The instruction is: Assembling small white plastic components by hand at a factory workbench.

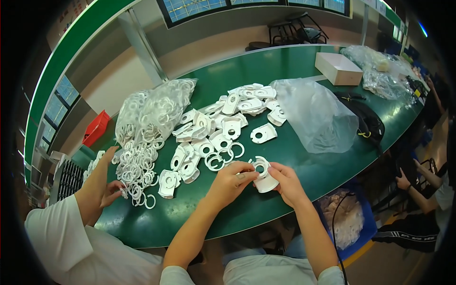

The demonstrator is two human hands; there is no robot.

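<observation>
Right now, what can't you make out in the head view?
All in the head view:
- Underside of the white part: faces away, right hand around it.
- Its left edge: covered by the left hand.
- Co-worker's small white piece: too small, partly behind fingers.
- Black bag contents: hidden by the bag itself.

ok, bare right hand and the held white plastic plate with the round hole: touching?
Touching. The head view shows the right hand gripping the white plastic plate at its right side, no gap visible.
</observation>
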